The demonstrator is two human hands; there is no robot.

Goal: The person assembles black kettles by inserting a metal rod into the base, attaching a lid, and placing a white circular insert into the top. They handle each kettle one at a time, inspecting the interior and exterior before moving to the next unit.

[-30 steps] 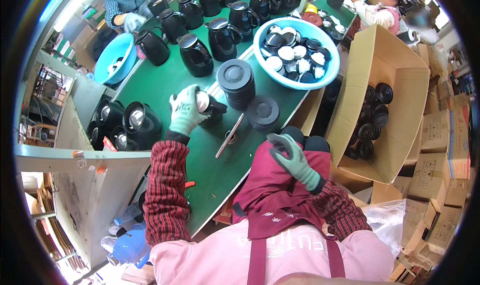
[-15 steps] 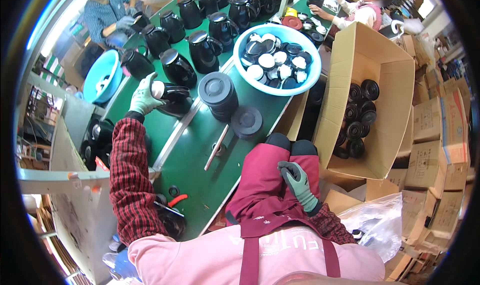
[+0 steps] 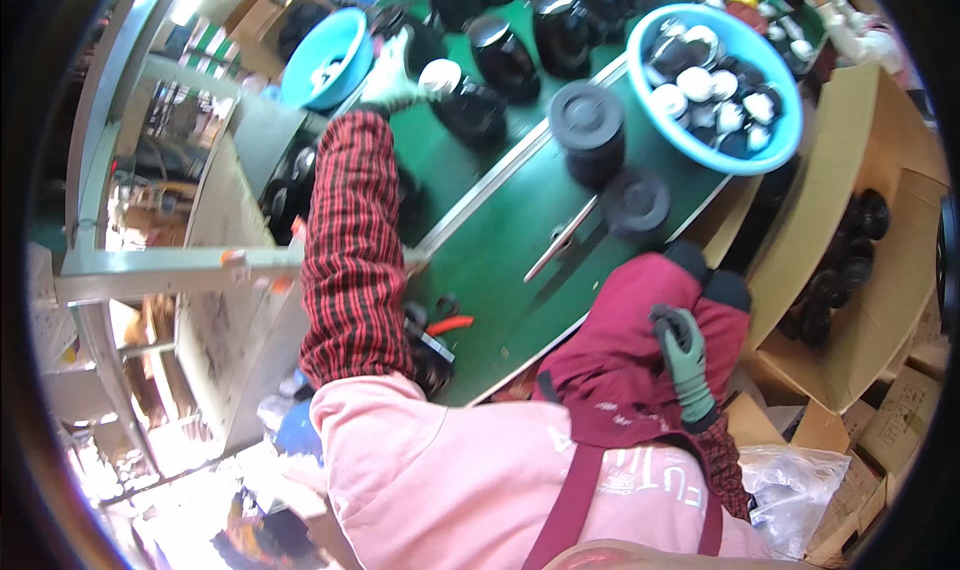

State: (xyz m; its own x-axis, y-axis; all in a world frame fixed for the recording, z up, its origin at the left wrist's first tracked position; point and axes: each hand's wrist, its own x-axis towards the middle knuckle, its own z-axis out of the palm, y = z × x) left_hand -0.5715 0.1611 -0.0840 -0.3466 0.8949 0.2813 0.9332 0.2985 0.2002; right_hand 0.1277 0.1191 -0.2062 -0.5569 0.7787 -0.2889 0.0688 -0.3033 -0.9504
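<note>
1. Evidently two gloved hands are at work: the left hand [image 3: 390, 70] at the green table's [image 3: 470, 280] far side, the right hand [image 3: 685, 360] over the lap.
2. One black jug [image 3: 472, 115] with one white round cap [image 3: 440, 76] leans just beside the left hand, on the table's left strip; two more black jugs [image 3: 503, 65] are near it, others blurring toward the upper edge.
3. Two light-blue basins count here: a large one [image 3: 742, 166] heaped with black and white caps, too many to number, and a smaller one [image 3: 345, 35] with a few white pieces.
4. Black discs form one tall stack [image 3: 588, 120] and one low pile [image 3: 637, 202]; one metal rod [image 3: 560, 240] lies near.
5. One cardboard box [image 3: 815, 200] holds several black lids.
6. The left arm reaches forward, nearly straight; blur hides whether its fingers grip the jug.
7. The right arm is bent, its fingers loosely curled; whether they pinch anything, I cannot tell.
</note>
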